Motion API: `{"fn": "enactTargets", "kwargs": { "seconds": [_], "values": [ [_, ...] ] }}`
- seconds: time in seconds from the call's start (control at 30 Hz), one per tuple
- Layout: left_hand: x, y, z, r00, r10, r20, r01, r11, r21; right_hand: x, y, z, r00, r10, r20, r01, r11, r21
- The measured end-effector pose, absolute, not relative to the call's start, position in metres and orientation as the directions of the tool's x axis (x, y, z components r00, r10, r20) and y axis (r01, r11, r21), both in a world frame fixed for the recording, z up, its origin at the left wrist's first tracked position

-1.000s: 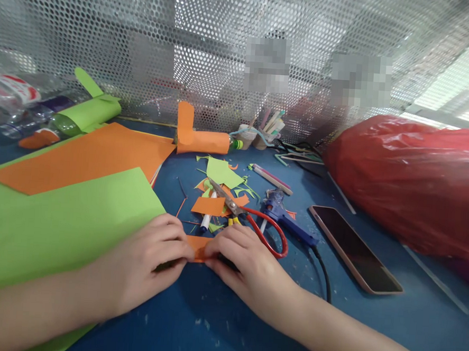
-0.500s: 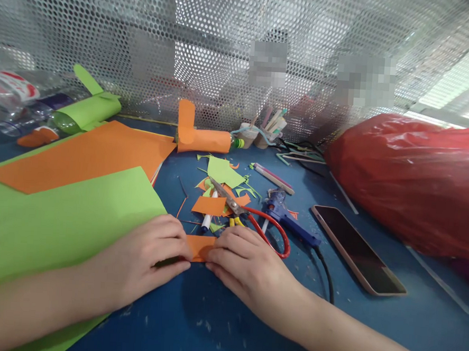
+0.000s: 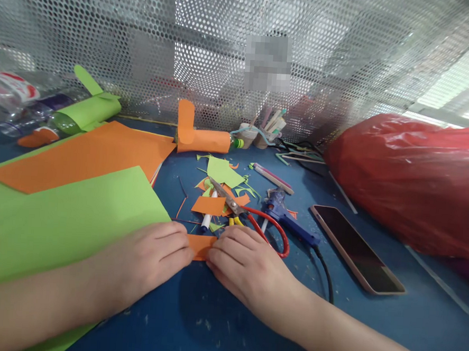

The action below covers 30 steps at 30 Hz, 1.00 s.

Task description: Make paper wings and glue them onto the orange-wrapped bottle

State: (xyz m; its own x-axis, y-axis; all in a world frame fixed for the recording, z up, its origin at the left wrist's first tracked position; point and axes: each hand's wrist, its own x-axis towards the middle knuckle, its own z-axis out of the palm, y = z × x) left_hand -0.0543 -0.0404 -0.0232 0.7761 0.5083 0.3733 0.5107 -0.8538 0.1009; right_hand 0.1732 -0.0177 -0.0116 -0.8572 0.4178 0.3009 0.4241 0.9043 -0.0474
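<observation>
Between my two hands lies a strip of orange paper (image 3: 201,247), close to the blue tabletop. My left hand (image 3: 156,255) is closed over its left end, and my right hand (image 3: 248,266) is closed over the right end; both ends are hidden under the fingers. Just beyond the right hand rest scissors (image 3: 267,226) with red handles, blades apart, on orange and green paper scraps (image 3: 224,172). A white marker (image 3: 207,220) and a small orange rectangle of paper (image 3: 209,205) lie beyond the strip. My left forearm crosses a large green sheet (image 3: 76,219).
A blue glue gun (image 3: 293,221) with a black cord and a phone (image 3: 357,249) lie at right, before a red plastic bag (image 3: 412,181). An orange-wrapped bottle (image 3: 208,141) and cups of sticks (image 3: 246,136) stand behind. Orange sheets (image 3: 88,153) and plastic bottles (image 3: 9,93) are left.
The fingers of my left hand have closed down onto the strip, and the gap under them is gone. My right hand has barely moved.
</observation>
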Motion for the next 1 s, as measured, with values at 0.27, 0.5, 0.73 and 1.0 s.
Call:
{"fn": "enactTargets", "kwargs": {
  "seconds": [0.27, 0.5, 0.73, 1.0],
  "values": [
    [-0.055, -0.036, -0.023, 0.717, 0.618, 0.322, 0.499, -0.778, 0.382, 0.171, -0.019, -0.014, -0.856, 0.398, 0.33, 0.428, 0.903, 0.023],
    [-0.056, -0.039, -0.023, 0.719, 0.615, 0.324, 0.44, -0.764, 0.472, 0.171, -0.022, -0.012, -0.839, 0.447, 0.311, 0.447, 0.891, -0.076],
    [-0.055, -0.04, -0.023, 0.712, 0.618, 0.335, 0.436, -0.762, 0.479, 0.172, -0.022, -0.01, -0.829, 0.471, 0.302, 0.451, 0.882, -0.139],
    [-0.058, -0.035, -0.028, 0.666, 0.668, 0.332, 0.406, -0.698, 0.589, 0.177, -0.021, -0.004, -0.844, 0.462, 0.271, 0.425, 0.886, -0.186]
  ]
}}
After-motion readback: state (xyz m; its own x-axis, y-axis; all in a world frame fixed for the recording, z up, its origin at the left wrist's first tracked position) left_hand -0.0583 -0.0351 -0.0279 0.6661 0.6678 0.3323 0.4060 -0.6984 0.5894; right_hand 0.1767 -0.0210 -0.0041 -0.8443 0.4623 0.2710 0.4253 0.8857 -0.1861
